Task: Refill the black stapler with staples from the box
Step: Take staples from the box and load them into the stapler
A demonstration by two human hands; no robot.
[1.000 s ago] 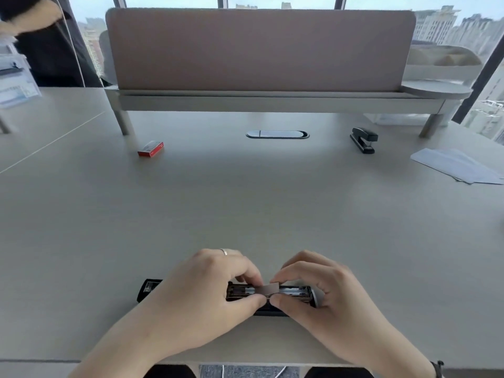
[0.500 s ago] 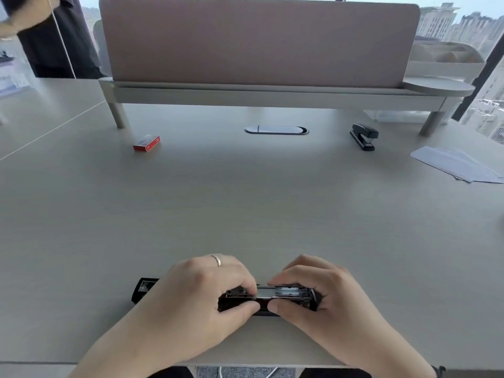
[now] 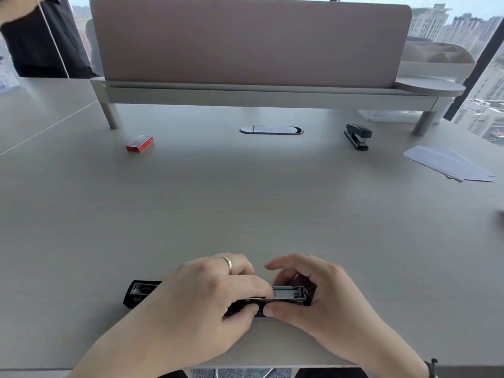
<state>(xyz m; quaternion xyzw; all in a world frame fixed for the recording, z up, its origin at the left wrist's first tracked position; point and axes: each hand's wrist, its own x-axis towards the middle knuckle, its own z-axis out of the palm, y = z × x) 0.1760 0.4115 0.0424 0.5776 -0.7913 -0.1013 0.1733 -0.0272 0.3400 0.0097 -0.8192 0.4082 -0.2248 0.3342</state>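
Note:
A black stapler [image 3: 289, 294] lies flipped wide open near the desk's front edge, its lid [image 3: 139, 291] stretched out to the left. My left hand [image 3: 207, 293] covers the stapler's middle, thumb and fingers pinching the metal staple channel. My right hand [image 3: 316, 298] grips the channel's right end, thumb against its front side, index finger lifted. Grey staples show in the channel between my hands. The red staple box [image 3: 140, 143] lies closed at the far left of the desk.
A second black stapler [image 3: 357, 136] stands at the far right. White paper sheets [image 3: 450, 166] lie at the right edge. A raised shelf with a pink divider [image 3: 251, 42] spans the back, a cable slot [image 3: 271, 130] before it. A person in dark clothes [image 3: 41, 36] stands far left.
The staple strip held above the channel a second ago now sits down in it. My right index finger has lifted off. The view has tilted slightly.

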